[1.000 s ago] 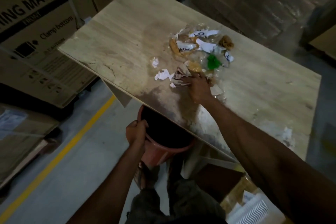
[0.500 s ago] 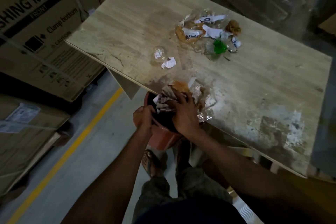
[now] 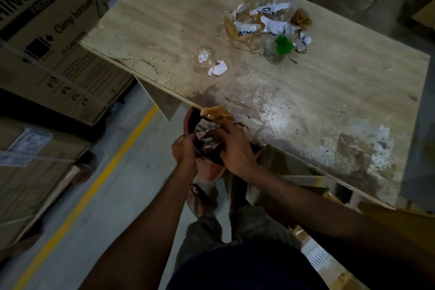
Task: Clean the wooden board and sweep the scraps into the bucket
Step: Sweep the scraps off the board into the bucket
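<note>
Your left hand [image 3: 184, 152] grips the rim of the reddish bucket [image 3: 208, 172] and holds its mouth just under the near edge of the desk [image 3: 341, 92], the wooden board you are cleaning. Your right hand [image 3: 235, 150] lies palm down over that mouth, fingers spread on a wad of crumpled scraps [image 3: 207, 135]. It looks to be pressing them in rather than clutching them. A brown strip [image 3: 215, 112] sits right at the desk's lip above the bucket, not yet over.

The coming move turns on the main pile [image 3: 263, 23]. It lies forward and to the right of your right hand, well apart, toward the far side of the desk, with its long axis running roughly left to right. The right hand is the nearer one, so I judge the reach is its job while the left holds the bucket. A white paper scrap [image 3: 217, 69] and a clear plastic bit [image 3: 203, 57] lie between, left of that line.

The bucket's inside is mostly hidden under your hands, so how full it is cannot be told. The light is dim, and the clear film in the pile is hard to make out, apart from one green piece [image 3: 283, 45]. Pale smears [image 3: 367, 155] mark the near right of the desk.
</note>
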The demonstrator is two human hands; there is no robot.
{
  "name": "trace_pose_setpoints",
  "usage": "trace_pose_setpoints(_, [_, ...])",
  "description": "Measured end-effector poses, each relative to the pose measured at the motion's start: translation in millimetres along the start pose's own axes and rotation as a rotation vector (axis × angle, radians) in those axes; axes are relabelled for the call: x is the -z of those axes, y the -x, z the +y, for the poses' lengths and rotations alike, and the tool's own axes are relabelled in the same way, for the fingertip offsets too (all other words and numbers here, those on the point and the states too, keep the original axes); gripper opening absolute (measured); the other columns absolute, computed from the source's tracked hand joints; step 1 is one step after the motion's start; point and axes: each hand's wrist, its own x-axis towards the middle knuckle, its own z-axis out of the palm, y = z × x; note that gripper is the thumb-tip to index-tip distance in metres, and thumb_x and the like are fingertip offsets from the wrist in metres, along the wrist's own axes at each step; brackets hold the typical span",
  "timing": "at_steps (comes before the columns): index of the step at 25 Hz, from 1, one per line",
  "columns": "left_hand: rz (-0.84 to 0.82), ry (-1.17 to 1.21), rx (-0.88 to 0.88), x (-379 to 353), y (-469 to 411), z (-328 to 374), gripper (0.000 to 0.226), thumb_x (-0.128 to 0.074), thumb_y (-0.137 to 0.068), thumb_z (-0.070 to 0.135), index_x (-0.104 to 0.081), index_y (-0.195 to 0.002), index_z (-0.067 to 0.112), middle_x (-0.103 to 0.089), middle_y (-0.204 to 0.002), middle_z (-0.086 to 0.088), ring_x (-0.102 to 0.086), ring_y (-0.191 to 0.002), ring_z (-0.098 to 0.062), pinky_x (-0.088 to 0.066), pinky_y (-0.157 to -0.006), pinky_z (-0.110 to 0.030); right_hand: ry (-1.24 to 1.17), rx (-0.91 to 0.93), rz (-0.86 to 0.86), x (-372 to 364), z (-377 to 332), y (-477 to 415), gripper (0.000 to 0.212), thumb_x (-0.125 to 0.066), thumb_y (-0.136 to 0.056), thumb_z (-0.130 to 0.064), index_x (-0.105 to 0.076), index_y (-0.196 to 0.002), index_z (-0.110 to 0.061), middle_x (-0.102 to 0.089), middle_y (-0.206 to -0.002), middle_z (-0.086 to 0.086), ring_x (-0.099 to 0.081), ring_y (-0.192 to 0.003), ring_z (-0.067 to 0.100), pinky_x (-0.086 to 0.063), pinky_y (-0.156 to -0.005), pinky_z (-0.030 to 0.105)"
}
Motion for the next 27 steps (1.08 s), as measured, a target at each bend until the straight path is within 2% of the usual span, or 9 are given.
trace_pose_setpoints(4, [0.006, 0.013, -0.034, -4.7, -1.0, -15.8, 0.030, -0.057, -0.093, 0.011, -0.057, -0.063, 0.014, -0.053, -0.066, -0.003, -0.049, -0.067, -0.022, -0.037, -0.057, -0.032, -0.115, -0.073, -0.011, 3.3, 3.4, -0.1, 0.041, -0.048, -0.095, -0.019, -0.062, -0.134, -0.020, -0.052, -0.148, 0.003, -0.052, -0.136, 0.026, -0.044, -0.115, 0.042])
trace_pose_setpoints(7, [-0.065, 0.126, -0.029, -3.9, 2.1, -29.6, 0.020, -0.056, -0.090, 0.001, -0.065, -0.075, 0.010, -0.062, -0.076, -0.006, -0.058, -0.074, -0.026, -0.049, -0.068, -0.033, -0.424, -0.346, -0.188, -25.6, 6.5, 6.4, 0.040, -0.045, -0.087, -0.014, -0.065, -0.121, -0.017, -0.066, -0.130, 0.008, -0.061, -0.123, 0.028, -0.047, -0.111, 0.051])
trace_pose_setpoints(10, [-0.077, 0.119, 0.030, 3.9, -4.6, -38.8, 0.028, -0.055, -0.087, -0.002, -0.060, -0.065, 0.014, -0.058, -0.067, -0.005, -0.053, -0.067, -0.024, -0.043, -0.061, -0.027, -0.491, -0.480, -0.241, -40.1, 9.8, 11.1, 0.047, -0.043, -0.084, -0.015, -0.065, -0.126, -0.016, -0.068, -0.129, 0.013, -0.061, -0.124, 0.034, -0.045, -0.112, 0.051])
trace_pose_setpoints(13, [-0.053, 0.141, 0.017, 9.4, -11.1, -42.5, 0.024, -0.052, -0.093, 0.004, -0.064, -0.074, 0.014, -0.063, -0.076, -0.008, -0.057, -0.078, -0.025, -0.047, -0.071, -0.035, -0.292, -0.343, -0.184, -12.2, -24.1, 8.4, 0.052, -0.041, -0.084, -0.032, -0.066, -0.127, -0.016, -0.068, -0.127, 0.010, -0.063, -0.119, 0.029, -0.050, -0.101, 0.040])
trace_pose_setpoints(16, [-0.033, 0.178, 0.002, 9.4, -12.0, -45.8, 0.024, -0.046, -0.100, 0.006, -0.065, -0.088, 0.010, -0.065, -0.082, -0.007, -0.059, -0.082, -0.028, -0.049, -0.077, -0.038, -0.152, -0.183, -0.142, -3.6, -43.2, 5.5, 0.053, -0.041, -0.084, -0.034, -0.065, -0.129, -0.021, -0.066, -0.127, 0.007, -0.063, -0.116, 0.029, -0.053, -0.093, 0.042])
trace_pose_setpoints(19, [-0.034, 0.103, 0.011, 9.5, -15.0, -35.7, 0.030, -0.058, -0.088, 0.003, -0.059, -0.061, 0.015, -0.055, -0.060, -0.002, -0.050, -0.067, -0.023, -0.040, -0.061, -0.034, -0.149, -0.181, 0.067, 13.8, -37.5, -20.1, 0.042, -0.048, -0.092, -0.017, -0.064, -0.131, -0.020, -0.066, -0.129, 0.006, -0.064, -0.116, 0.029, -0.053, -0.094, 0.042])
trace_pose_setpoints(23, [-0.046, 0.124, 0.014, 15.8, -23.1, -13.3, 0.029, -0.056, -0.072, -0.001, -0.054, -0.049, 0.016, -0.047, -0.047, 0.003, -0.041, -0.052, -0.020, -0.033, -0.052, -0.028, -0.081, -0.140, 0.366, 66.3, -23.3, -114.4, 0.044, -0.050, -0.087, -0.012, -0.066, -0.127, -0.021, -0.064, -0.131, 0.007, -0.064, -0.108, 0.032, -0.053, -0.081, 0.040])
trace_pose_setpoints(25, [-0.029, 0.137, 0.012, 20.8, -29.4, -7.2, 0.030, -0.056, -0.071, -0.001, -0.053, -0.047, 0.016, -0.046, -0.047, 0.004, -0.040, -0.053, -0.020, -0.032, -0.053, -0.028, 0.034, -0.097, 0.333, 79.6, -12.4, -172.6, 0.054, -0.046, -0.084, -0.008, -0.064, -0.134, -0.023, -0.059, -0.137, 0.011, -0.062, -0.113, 0.035, -0.051, -0.081, 0.040])
trace_pose_setpoints(27, [0.005, 0.158, 0.027, 29.1, -35.3, -3.2, 0.028, -0.058, -0.069, -0.002, -0.052, -0.048, 0.017, -0.042, -0.047, 0.004, -0.037, -0.050, -0.018, -0.030, -0.051, -0.027, 0.172, 0.004, 0.169, 81.5, 2.2, -219.0, 0.062, -0.043, -0.081, -0.008, -0.063, -0.139, -0.019, -0.056, -0.140, 0.019, -0.060, -0.120, 0.040, -0.051, -0.093, 0.043])
